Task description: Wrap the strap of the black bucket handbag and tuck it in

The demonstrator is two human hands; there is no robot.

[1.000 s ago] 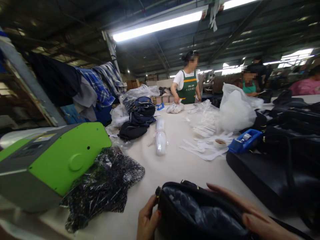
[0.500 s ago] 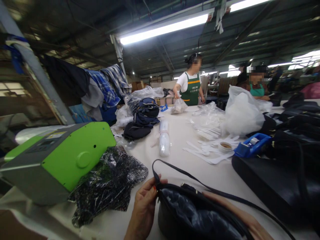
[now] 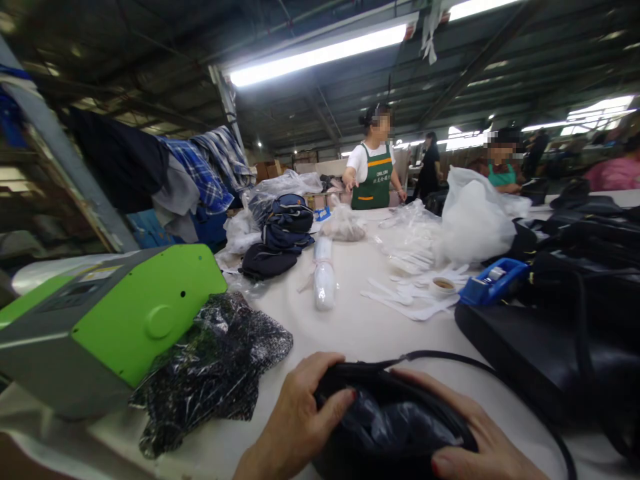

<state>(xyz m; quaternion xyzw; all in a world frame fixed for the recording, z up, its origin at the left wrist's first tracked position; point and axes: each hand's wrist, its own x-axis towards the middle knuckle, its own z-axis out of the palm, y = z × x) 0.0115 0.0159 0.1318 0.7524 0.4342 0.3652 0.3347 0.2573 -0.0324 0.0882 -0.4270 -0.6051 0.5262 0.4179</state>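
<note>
My left hand (image 3: 307,410) and right hand (image 3: 475,427) grip the black bag's (image 3: 395,427) sides; far-off green apron (image 3: 375,177) bears blurred lettering.

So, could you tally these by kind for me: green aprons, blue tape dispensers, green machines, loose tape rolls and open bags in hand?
Green aprons: 2
Blue tape dispensers: 2, the far one probably
Green machine: 1
Loose tape roll: 1
Open black bag in hand: 1
Total: 7
</note>
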